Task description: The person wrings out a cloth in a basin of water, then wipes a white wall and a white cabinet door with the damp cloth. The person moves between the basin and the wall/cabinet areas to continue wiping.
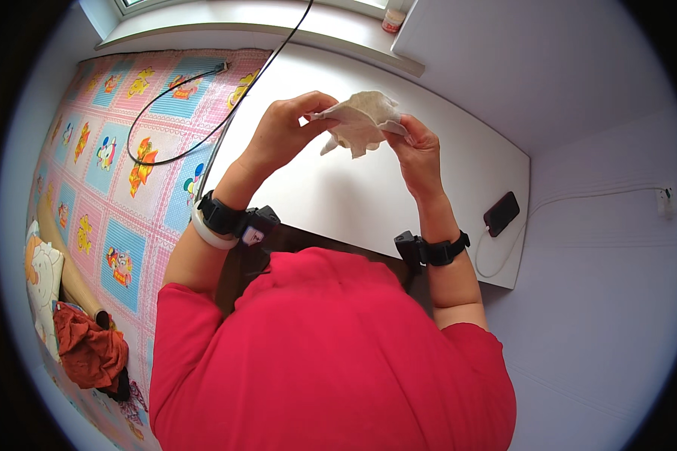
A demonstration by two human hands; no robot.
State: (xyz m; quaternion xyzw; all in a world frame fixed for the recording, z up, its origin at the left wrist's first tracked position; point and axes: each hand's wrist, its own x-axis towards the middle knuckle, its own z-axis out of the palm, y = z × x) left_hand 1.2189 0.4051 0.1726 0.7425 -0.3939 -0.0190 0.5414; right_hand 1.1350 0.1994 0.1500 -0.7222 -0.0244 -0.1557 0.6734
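A crumpled off-white cloth (364, 115) hangs above the far part of the white tabletop (338, 197). My left hand (290, 127) pinches its left edge between thumb and fingers. At the opposite side, my right hand (417, 149) grips the cloth's right edge. The cloth is held raised, with loose folds and a corner drooping between the hands; its thickness and full shape are hidden by the folds. Both wrists wear black straps with small dark devices, and a white bangle (211, 232) circles the left forearm.
A phone (501, 214) on a white charging cable lies at the table's right end. To the left is a bed mat with cartoon prints (124, 265), crossed by a black cable (172, 160). A rust-red garment (90, 346) lies there. A small jar (393, 21) stands on the windowsill (259, 25).
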